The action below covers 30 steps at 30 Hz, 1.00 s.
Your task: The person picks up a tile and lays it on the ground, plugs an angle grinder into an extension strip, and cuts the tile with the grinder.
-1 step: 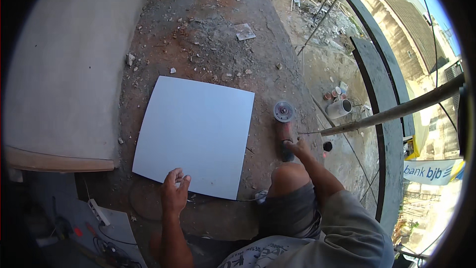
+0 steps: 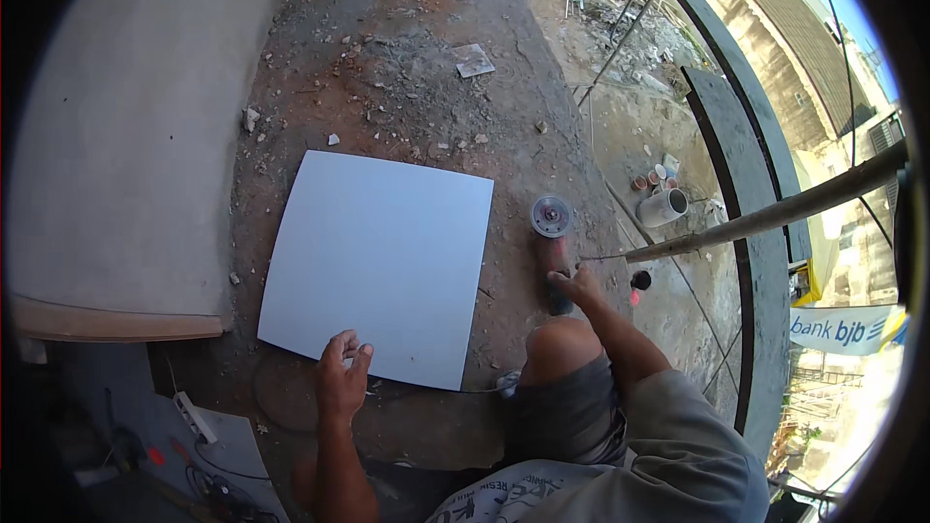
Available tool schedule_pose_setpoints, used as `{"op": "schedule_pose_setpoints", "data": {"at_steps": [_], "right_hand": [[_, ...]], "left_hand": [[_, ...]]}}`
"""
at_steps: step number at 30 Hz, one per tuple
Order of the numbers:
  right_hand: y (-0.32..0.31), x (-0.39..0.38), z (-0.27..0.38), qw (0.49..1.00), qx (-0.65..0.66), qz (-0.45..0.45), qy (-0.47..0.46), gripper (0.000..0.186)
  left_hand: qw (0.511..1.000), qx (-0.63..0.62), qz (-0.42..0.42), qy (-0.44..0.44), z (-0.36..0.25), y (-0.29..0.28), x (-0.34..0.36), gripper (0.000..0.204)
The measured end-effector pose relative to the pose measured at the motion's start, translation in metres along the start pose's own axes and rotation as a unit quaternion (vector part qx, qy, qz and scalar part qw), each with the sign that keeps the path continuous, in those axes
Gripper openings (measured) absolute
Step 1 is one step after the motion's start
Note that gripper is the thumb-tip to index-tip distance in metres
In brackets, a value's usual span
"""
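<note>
Curling half-open, left fingers [image 2: 341, 340] over panel [image 2: 383, 261], right fingers [image 2: 562, 279] at grinder [image 2: 554, 250]

A smooth, pale wall [image 2: 145, 126] has a brown wooden strip [image 2: 121, 323] along its near end. From the wall's foot spreads a rough dirt floor [image 2: 542, 150], littered with rubble [image 2: 402, 73]. Across the floor, opposite the wall, are a slanting pole [image 2: 765, 221] and long dark beams [image 2: 741, 165]. Farther from the wall show a sloping roof [image 2: 785, 24], a banner [image 2: 841, 330] and blue sky [image 2: 877, 53]. Daylight glares there, while the corner just nearer than the wall is dim.
</note>
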State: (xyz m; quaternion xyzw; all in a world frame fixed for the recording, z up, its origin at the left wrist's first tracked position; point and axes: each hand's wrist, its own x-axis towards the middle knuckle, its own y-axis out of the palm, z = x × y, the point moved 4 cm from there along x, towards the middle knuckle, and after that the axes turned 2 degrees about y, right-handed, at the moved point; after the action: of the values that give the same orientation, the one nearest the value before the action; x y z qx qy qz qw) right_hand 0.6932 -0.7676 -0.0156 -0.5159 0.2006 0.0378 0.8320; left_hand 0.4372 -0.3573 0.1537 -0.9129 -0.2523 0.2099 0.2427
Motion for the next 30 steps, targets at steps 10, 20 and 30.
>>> {"op": "schedule_pose_setpoints", "data": {"at_steps": [10, 20, 30], "right_hand": [[0.028, 0.006, 0.032, 0.999, -0.025, 0.014, 0.041, 0.077], [0.0, -0.008, 0.048, 0.973, 0.192, 0.086, 0.09, 0.062], [-0.064, -0.061, 0.225, 0.938, 0.3, 0.141, -0.095, 0.066]], "left_hand": [[0.996, 0.033, 0.066, -0.05, 0.004, 0.036, -0.022, 0.038], [0.996, 0.02, 0.081, -0.033, 0.017, 0.041, -0.011, 0.037], [0.987, -0.135, 0.087, -0.008, -0.006, 0.054, -0.003, 0.046]]}}
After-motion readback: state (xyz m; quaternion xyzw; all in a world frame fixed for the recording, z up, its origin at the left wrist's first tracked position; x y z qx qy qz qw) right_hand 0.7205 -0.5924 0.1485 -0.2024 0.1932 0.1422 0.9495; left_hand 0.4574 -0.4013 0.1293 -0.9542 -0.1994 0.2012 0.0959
